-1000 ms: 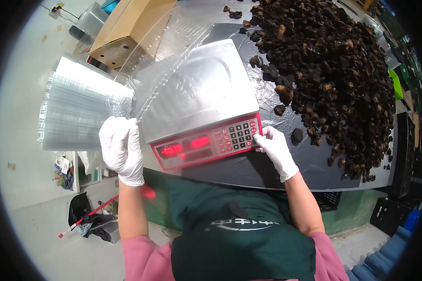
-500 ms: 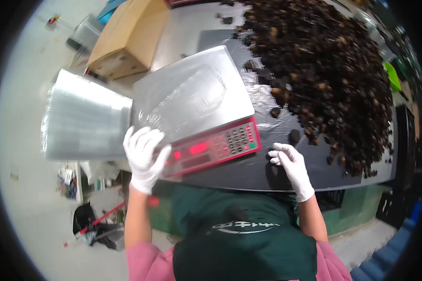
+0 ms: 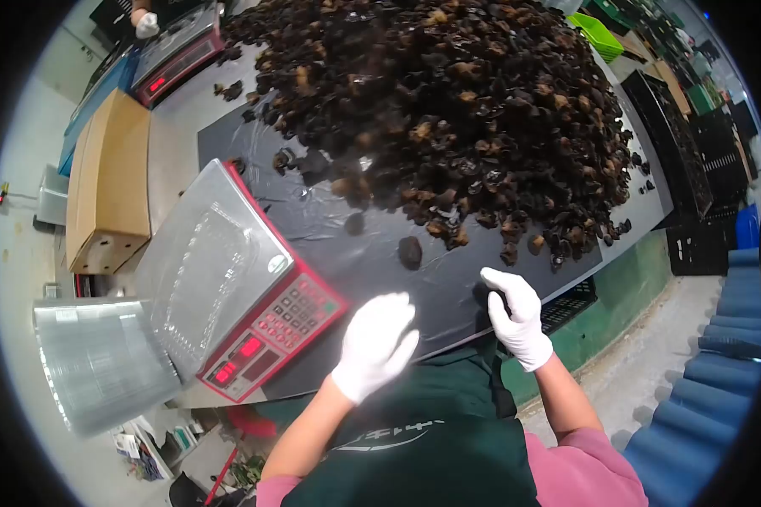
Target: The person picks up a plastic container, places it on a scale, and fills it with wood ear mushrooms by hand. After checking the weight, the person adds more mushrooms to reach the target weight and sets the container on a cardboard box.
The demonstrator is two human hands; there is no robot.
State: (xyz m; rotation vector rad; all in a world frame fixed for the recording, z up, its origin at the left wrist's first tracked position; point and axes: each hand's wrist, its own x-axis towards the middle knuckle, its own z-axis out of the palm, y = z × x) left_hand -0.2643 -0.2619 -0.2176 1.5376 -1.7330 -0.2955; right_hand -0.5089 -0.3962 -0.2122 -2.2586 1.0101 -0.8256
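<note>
My left hand (image 3: 374, 346), in a white glove, is just right of the scale's keypad, over the table's front edge. Its fingers are stretched out and the thumb stands apart, with nothing in it. My right hand (image 3: 516, 319), also gloved, is near the same edge, thumb and fingers apart and holding nothing visible. A red digital scale (image 3: 292, 308) with a bare metal pan and lit red digits sits left of my hands. Beyond them lies a large heap of dark brown wood ear mushrooms (image 3: 448, 118); one loose dark piece (image 3: 410, 253) lies on the black plastic sheet (image 3: 347, 279).
A stack of clear plastic trays (image 3: 101, 363) stands left of the scale. Behind it are a cardboard box (image 3: 110, 177) and a second scale (image 3: 182, 55), near another person's gloved hand (image 3: 146, 24). Black crates (image 3: 668, 139) and a green basket (image 3: 598, 36) are at right.
The view has swung to the right. My left hand has moved from the scale's left front corner to the right of its keypad. My right hand stays near the table's front edge.
</note>
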